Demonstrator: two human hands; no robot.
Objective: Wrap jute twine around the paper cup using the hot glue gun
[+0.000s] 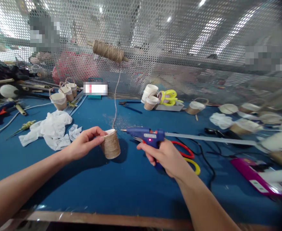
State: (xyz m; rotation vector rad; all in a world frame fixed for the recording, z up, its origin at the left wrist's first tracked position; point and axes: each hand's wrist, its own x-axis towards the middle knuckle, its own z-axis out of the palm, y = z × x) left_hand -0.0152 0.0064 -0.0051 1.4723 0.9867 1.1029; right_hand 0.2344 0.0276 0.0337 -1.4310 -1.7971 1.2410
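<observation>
Left hand (88, 141): thumb and fingers pinch the rim of a small, tilted, twine-brown cup with a white interior (112, 147), which sits at the fingertips. Right hand (167, 155): curls around the grip of a blue plastic glue gun (138, 132), nozzle apart from the cup; a long translucent glue stick (210, 138) extends rightward behind this hand. Beyond the left hand: a thin tan strand (116, 99) rises to a brown twine spool (108, 51). Left of it: crumpled white cloth (51, 128), on a blue tabletop (83, 192).

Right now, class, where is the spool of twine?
In the head view, the spool is above and left of centre, at the perforated screen, its strand running down to the cup in the left hand.
</observation>
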